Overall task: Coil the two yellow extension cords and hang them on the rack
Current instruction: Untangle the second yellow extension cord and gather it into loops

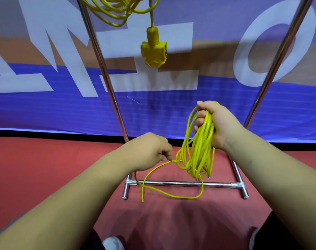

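A red floor (pixel 45 159) and blue banner (pixel 171 109) are framing the rack (pixel 185 184), one cord (pixel 117 13) already hanging up top. Before the rack, my right grip (pixel 218 123) is clutching the second coil (pixel 200 141), keeping loops gathered; my left grip (pixel 153 150) is pinching its loose tail (pixel 182 197) to feed another loop.

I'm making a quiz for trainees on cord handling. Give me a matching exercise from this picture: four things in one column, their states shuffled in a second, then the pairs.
1 right hand
2 left hand
3 socket block
4 slack loop

a hangs below the hung cord
b crosses the base bar
c grips the coil
d pinches one strand

Pairs: 1-c, 2-d, 3-a, 4-b
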`<state>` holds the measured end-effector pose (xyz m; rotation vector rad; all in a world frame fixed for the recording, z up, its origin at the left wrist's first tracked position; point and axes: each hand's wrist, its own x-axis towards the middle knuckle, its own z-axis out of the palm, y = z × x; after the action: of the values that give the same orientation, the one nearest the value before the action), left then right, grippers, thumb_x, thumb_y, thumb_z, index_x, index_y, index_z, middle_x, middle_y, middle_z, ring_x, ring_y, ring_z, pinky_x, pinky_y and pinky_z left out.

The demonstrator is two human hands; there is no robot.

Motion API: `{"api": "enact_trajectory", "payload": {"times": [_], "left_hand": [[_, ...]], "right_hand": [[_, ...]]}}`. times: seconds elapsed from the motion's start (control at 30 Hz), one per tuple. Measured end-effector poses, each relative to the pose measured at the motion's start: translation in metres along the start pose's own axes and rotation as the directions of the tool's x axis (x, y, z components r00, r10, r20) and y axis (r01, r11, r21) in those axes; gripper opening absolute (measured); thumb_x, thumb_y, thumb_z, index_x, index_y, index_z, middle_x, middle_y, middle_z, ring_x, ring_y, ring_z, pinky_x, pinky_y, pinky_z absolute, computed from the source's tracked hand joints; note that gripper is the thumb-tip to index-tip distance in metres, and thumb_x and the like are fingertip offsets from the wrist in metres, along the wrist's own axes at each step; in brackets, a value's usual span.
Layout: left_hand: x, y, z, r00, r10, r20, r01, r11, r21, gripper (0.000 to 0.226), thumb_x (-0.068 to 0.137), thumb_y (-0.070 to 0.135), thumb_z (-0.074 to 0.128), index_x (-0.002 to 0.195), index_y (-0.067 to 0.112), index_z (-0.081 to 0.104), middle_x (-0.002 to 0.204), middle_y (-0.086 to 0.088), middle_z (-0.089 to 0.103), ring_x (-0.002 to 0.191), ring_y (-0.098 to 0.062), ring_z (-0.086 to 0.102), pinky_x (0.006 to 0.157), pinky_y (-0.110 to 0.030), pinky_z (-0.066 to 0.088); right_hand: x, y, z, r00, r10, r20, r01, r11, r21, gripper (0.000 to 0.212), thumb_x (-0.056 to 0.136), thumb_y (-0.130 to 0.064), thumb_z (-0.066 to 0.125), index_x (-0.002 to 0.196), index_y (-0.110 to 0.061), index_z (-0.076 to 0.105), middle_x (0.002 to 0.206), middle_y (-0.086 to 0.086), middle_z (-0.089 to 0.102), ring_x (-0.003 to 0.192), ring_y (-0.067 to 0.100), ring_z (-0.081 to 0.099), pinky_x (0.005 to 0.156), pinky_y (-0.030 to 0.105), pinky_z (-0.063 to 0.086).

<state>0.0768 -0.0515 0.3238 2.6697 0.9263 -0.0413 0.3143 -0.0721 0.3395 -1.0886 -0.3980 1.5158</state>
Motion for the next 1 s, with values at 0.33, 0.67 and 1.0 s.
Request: {"api": "enact_trajectory", "payload": {"times": [0.33, 0.67, 1.0], "left_hand": [[0.007, 0.026, -0.002, 0.941, -0.190, -0.279, 0.061, 0.909, -0.412, 0.032, 0.082, 0.018, 0.087, 0.091, 0.022, 0.057, 0.073, 0.007, 0.068, 0.055, 0.001, 0.057, 0.060, -0.017, 0.046], [0.001, 0.011, -0.005, 0.912, -0.297, -0.284, 0.138, 0.872, -0.469, 0.042, 0.080, 0.044, 0.089, 0.093, 0.022, 0.055, 0.071, 0.010, 0.062, 0.059, -0.001, 0.058, 0.059, -0.022, 0.047], [-0.013, -0.033, -0.008, 0.983, -0.184, -0.021, 0.151, 0.862, -0.484, 0.021, 0.111, 0.024, 0.048, 0.116, 0.032, 0.067, 0.098, 0.004, 0.075, 0.077, 0.001, 0.060, 0.073, -0.017, 0.045]], "right_hand": [[-0.005, 0.038, 0.004, 0.981, 0.151, 0.119, -0.095, 0.919, -0.383, 0.013, 0.096, -0.024, 0.061, 0.102, -0.014, 0.066, 0.111, 0.019, 0.078, 0.079, 0.031, 0.074, 0.079, 0.043, 0.057], [-0.012, 0.042, 0.009, 0.983, 0.158, 0.094, -0.083, 0.835, -0.543, 0.013, 0.091, -0.019, 0.066, 0.087, -0.006, 0.067, 0.068, 0.015, 0.065, 0.053, 0.025, 0.063, 0.058, 0.035, 0.055], [-0.005, 0.020, 0.003, 0.970, 0.214, 0.118, -0.131, 0.862, -0.490, 0.029, 0.097, -0.027, 0.058, 0.072, -0.015, 0.064, 0.066, 0.005, 0.063, 0.054, 0.019, 0.059, 0.061, 0.034, 0.055]]}}
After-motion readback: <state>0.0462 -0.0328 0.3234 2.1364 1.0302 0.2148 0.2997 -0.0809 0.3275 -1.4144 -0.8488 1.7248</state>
